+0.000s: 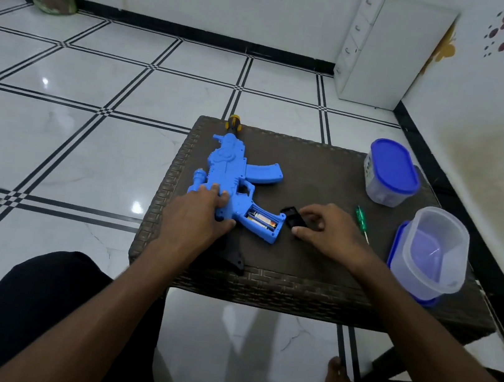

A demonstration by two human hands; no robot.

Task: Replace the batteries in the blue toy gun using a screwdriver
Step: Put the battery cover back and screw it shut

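Observation:
The blue toy gun (230, 171) lies on a dark woven table (314, 265), muzzle pointing away. Its grip compartment is uncovered, and batteries (262, 219) lie inside it. My left hand (198, 215) presses down on the gun's body just left of the compartment. My right hand (326, 231) rests on the table with its fingers on the black battery cover (292, 216), which lies beside the grip. A green-handled screwdriver (362, 222) lies on the table right of that hand. A yellow and black tool handle (234, 122) shows beyond the muzzle.
A closed plastic tub with a blue lid (390, 174) stands at the table's back right. An open clear tub (434, 254) stands on its blue lid near the right edge. A black part (234, 258) lies at the front edge. White tiled floor surrounds the table.

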